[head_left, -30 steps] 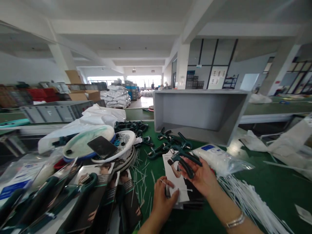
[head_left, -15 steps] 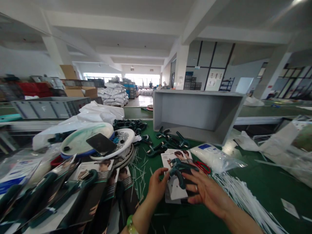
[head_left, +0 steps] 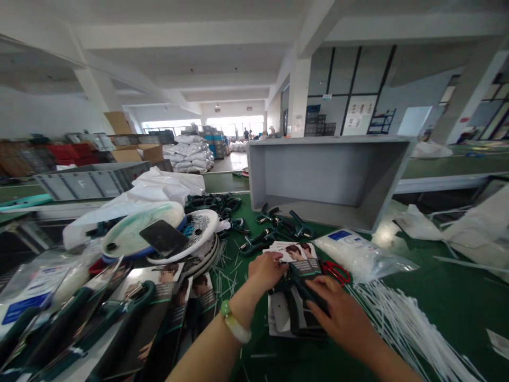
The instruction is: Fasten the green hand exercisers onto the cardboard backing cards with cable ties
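Dark green-handled pliers [head_left: 293,310] lie over a stack of printed cards [head_left: 294,252] on the green table. My left hand [head_left: 267,273] is closed at the jaw end of the pliers, its fingertips partly hiding the jaws. My right hand [head_left: 336,305] grips the right-hand handle between thumb and fingers. Beyond the cards lie several more green pliers [head_left: 260,241]. Red-handled scissors [head_left: 337,273] rest just right of the stack. A loose bundle of white cable ties [head_left: 397,323] spreads at the right.
A grey crate [head_left: 310,172] stands on its side at the back. Left are carded pliers [head_left: 135,318], a dark phone [head_left: 164,237] on round tubs [head_left: 139,225], and a white plastic sheet [head_left: 167,183]. A clear bag [head_left: 361,254] lies right; loose ties [head_left: 226,289] litter the table.
The pliers have come down from above the cards onto them, turned slightly. My left hand has moved forward to the jaw end; my right hand has closed on a handle.
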The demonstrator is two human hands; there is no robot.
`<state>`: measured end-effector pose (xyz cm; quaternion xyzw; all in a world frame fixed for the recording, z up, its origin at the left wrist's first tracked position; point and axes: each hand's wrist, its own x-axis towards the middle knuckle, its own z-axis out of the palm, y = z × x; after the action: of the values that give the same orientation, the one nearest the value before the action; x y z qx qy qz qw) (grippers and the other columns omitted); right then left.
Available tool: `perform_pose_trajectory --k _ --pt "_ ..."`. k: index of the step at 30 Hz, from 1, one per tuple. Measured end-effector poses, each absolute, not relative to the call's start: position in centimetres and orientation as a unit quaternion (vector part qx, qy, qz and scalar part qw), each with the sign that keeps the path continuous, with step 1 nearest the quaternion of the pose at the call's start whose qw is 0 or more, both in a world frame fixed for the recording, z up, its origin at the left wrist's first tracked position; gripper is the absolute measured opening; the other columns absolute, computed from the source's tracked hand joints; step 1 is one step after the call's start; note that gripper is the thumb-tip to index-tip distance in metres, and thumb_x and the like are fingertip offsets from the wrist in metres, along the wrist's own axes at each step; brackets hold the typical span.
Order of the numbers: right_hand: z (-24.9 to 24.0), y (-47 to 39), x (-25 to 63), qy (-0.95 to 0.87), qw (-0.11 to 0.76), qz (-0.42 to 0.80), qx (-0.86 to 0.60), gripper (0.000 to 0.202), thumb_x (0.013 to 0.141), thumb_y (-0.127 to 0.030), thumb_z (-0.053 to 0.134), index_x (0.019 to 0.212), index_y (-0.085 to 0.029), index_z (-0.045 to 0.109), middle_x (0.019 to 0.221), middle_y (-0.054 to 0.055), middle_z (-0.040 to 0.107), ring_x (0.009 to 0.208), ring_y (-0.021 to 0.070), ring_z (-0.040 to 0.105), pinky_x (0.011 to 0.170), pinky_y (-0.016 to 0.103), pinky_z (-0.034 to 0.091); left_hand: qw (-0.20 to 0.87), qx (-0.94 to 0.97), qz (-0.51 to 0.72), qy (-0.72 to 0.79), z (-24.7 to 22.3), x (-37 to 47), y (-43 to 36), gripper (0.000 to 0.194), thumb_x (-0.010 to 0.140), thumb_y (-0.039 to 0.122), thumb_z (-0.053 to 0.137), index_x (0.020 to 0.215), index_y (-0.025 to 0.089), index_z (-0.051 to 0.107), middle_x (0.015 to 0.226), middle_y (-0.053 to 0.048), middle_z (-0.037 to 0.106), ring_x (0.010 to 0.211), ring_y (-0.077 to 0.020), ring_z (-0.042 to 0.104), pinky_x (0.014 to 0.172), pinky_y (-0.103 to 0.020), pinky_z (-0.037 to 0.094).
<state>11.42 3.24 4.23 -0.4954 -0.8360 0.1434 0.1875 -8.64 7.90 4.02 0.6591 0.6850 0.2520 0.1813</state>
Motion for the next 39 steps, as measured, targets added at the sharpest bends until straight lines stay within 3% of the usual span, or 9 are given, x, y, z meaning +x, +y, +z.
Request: perform_pose_trajectory --k 5,11,16,20,22,27,32,39 --pt "4.8 5.5 10.2 -0.887 0.118 0.105 -0.433 0.026 0.076 -0.023 0.054 0.100 -0.024 0.066 0.098 0.006 0.059 0.087 0.0190 0.058 0.076 0.030 0.045 0.176 0.679 0.237 0.672 4.1 -7.4 9.5 0.020 0.072 0.042 0.057 0.080 0.030 0.071 0.084 0.000 0.071 0.080 -0.0195 0.063 0.064 -0.025 0.041" --pt "4.2 6.5 9.8 -0.911 0.078 0.064 -0.401 0.019 0.081 -0.023 0.051 0.085 -0.023 0.069 0.093 0.006 0.056 0.080 0.0176 0.056 0.069 0.028 0.043 0.186 0.700 0.271 0.635 3.4 -7.6 9.1 0.018 0.074 0.041 0.057 0.080 0.029 0.070 0.082 0.003 0.071 0.076 -0.0154 0.062 0.064 -0.023 0.039" --pt "4.8 6.9 10.2 -0.933 0.067 0.063 -0.348 0.023 0.075 -0.021 0.057 0.095 -0.025 0.066 0.098 0.006 0.054 0.084 0.0179 0.054 0.071 0.029 0.041 0.223 0.680 0.301 0.630 2.2 -7.6 9.6 0.021 0.075 0.040 0.057 0.082 0.024 0.068 0.077 0.003 0.070 0.069 -0.0133 0.061 0.060 -0.021 0.041" --pt "4.6 7.3 10.0 -0.944 0.058 0.028 -0.323 0.018 0.080 -0.024 0.050 0.082 -0.023 0.068 0.094 0.005 0.055 0.078 0.0162 0.053 0.066 0.027 0.040 0.244 0.667 0.322 0.626 1.5 -7.7 9.9 0.020 0.074 0.038 0.057 0.081 0.023 0.067 0.075 0.003 0.069 0.067 -0.0123 0.060 0.059 -0.021 0.041" --pt "4.5 7.3 10.0 -0.945 0.057 0.022 -0.323 0.022 0.080 -0.020 0.046 0.086 -0.023 0.067 0.094 0.006 0.055 0.078 0.0166 0.053 0.065 0.027 0.040 0.246 0.659 0.329 0.630 1.2 -8.0 9.9 0.020 0.074 0.038 0.057 0.082 0.022 0.066 0.074 0.003 0.069 0.066 -0.0125 0.060 0.058 -0.021 0.041" --pt "5.7 7.1 10.4 -0.960 0.037 0.028 -0.277 0.032 0.068 -0.016 0.053 0.097 -0.023 0.065 0.104 0.008 0.053 0.087 0.0207 0.053 0.071 0.032 0.041 0.257 0.646 0.332 0.637 0.7 -8.5 10.3 0.022 0.074 0.040 0.057 0.082 0.021 0.066 0.077 0.001 0.070 0.069 -0.0133 0.062 0.061 -0.022 0.043" --pt "6.8 7.6 9.5 -0.984 -0.011 -0.039 -0.174 0.017 0.074 -0.019 0.052 0.083 -0.019 0.067 0.093 0.008 0.059 0.079 0.0207 0.053 0.061 0.029 0.039 0.266 0.644 0.334 0.636 0.3 -8.5 11.3 0.027 0.072 0.039 0.059 0.090 0.019 0.066 0.085 -0.003 0.070 0.075 -0.0147 0.063 0.064 -0.023 0.045" --pt "5.6 8.5 9.1 -0.990 -0.005 -0.021 -0.136 0.024 0.081 -0.012 0.043 0.079 -0.017 0.067 0.084 0.008 0.063 0.077 0.0192 0.053 0.061 0.029 0.037 0.247 0.674 0.340 0.607 0.8 -8.4 10.9 0.022 0.075 0.037 0.057 0.086 0.020 0.067 0.079 0.000 0.070 0.069 -0.0127 0.062 0.063 -0.022 0.044"
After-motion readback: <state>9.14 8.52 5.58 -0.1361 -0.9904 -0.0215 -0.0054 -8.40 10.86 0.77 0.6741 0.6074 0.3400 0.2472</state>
